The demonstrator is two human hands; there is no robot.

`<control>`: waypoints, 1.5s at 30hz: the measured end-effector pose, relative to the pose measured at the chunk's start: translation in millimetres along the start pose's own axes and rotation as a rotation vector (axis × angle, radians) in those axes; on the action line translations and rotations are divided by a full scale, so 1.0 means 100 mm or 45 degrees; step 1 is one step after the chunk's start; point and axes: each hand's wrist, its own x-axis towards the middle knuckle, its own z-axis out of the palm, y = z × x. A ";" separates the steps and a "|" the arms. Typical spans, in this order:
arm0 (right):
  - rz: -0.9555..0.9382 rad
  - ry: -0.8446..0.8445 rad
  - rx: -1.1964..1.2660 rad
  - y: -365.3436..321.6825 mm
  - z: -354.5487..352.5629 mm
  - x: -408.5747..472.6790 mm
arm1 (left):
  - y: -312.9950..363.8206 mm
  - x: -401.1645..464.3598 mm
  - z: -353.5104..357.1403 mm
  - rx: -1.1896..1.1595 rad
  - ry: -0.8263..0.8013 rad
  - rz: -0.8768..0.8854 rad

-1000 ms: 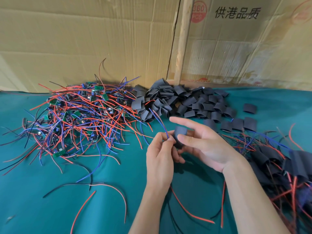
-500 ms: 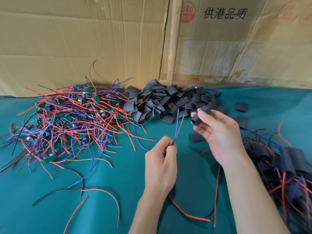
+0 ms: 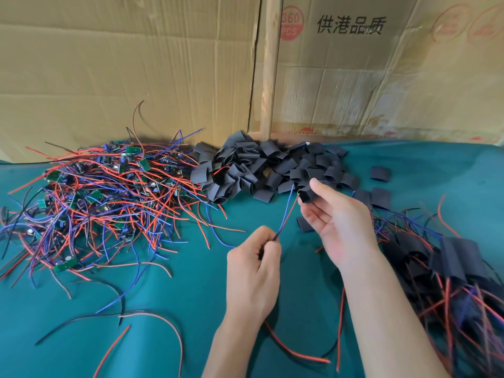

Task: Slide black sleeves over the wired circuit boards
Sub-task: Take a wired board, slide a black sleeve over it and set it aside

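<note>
Right now my left hand (image 3: 253, 264) pinches the red and blue wires (image 3: 287, 214), thin and floppy, so grip near the tips. Right hand (image 3: 334, 214) pinches a black sleeve (image 3: 306, 192) just beside them: light, soft, collapses easily.

Teal, red, blue, black against tan.

Teal green felt-like table cover (image 3: 169, 309) throughout; at 10 o'clock, tangled heap of red, blue and black thin wires with small green circuit boards (image 3: 103, 203); at 12 o'clock, matte black flat tube sleeves in a pile (image 3: 270, 170); behind, tan corrugated cardboard sheets (image 3: 122, 64) with black printed characters and red round stamps.
</note>
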 end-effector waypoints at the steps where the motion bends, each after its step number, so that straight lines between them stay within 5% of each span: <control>1: 0.008 -0.003 0.013 0.00 0.00 0.00 | 0.00 0.00 0.00 0.008 -0.001 0.002; 10: 0.001 -0.145 0.097 0.02 0.05 -0.01 | 0.01 0.00 -0.01 0.011 -0.018 0.009; 25: -0.291 -0.192 -0.340 -0.04 0.05 -0.03 | 0.00 0.01 0.01 0.046 -0.048 -0.061; 33: 0.031 -0.499 -0.767 0.14 0.13 -0.11 | 0.00 0.00 -0.02 -0.213 0.089 -0.146; 45: 0.027 -0.693 -0.993 0.33 0.26 -0.21 | 0.00 0.01 -0.06 -0.203 0.149 -0.131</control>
